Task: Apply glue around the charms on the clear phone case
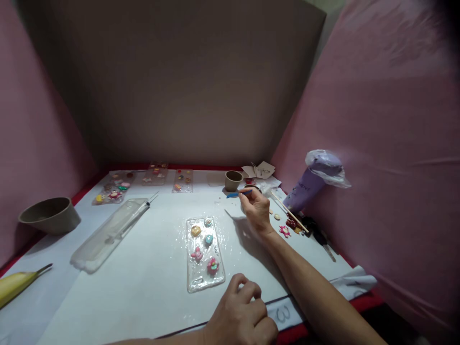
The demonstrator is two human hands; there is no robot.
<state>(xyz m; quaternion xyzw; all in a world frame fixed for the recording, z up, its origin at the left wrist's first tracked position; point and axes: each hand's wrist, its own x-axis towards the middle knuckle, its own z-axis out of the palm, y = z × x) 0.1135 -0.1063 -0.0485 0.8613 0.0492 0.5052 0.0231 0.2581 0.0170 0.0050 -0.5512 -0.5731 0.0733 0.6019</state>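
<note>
The L hand [239,309] was at the near edge, back upward, fingers bent; if sth. was under them, I could not tell. Just beyond, a bit left, the clear case [204,251] lay flat on white paper [143,297] w/ small charms [212,266]. The R forearm [305,282] slanted from near right to far left. The R hand [258,213] was above the paper, thumb & fingers pinching a blue tool [233,195], tip pointing left. Farther stood a brownish cup [233,184].
</note>
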